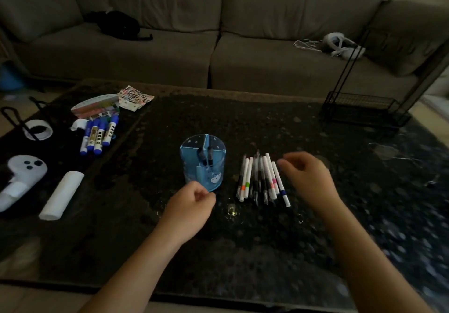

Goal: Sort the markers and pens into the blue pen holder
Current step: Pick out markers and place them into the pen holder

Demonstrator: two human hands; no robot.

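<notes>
The blue pen holder [203, 162] stands upright in the middle of the dark table, with two dark pens in one of its compartments. Just right of it lies a row of thin white markers and dark pens [262, 179]. Several thick blue-capped markers [97, 135] lie at the far left. My left hand [192, 205] is curled loosely at the holder's near base, fingers together with nothing seen in them. My right hand [307, 179] hovers at the right edge of the pen row, fingers apart and empty.
A white controller [23, 174] and a white roll [62, 194] lie at the left. A tape ring [38, 130] and sticker sheets [110, 105] sit at the back left. A black wire rack [362, 108] stands at the back right. A grey sofa [218, 33] lies behind the table.
</notes>
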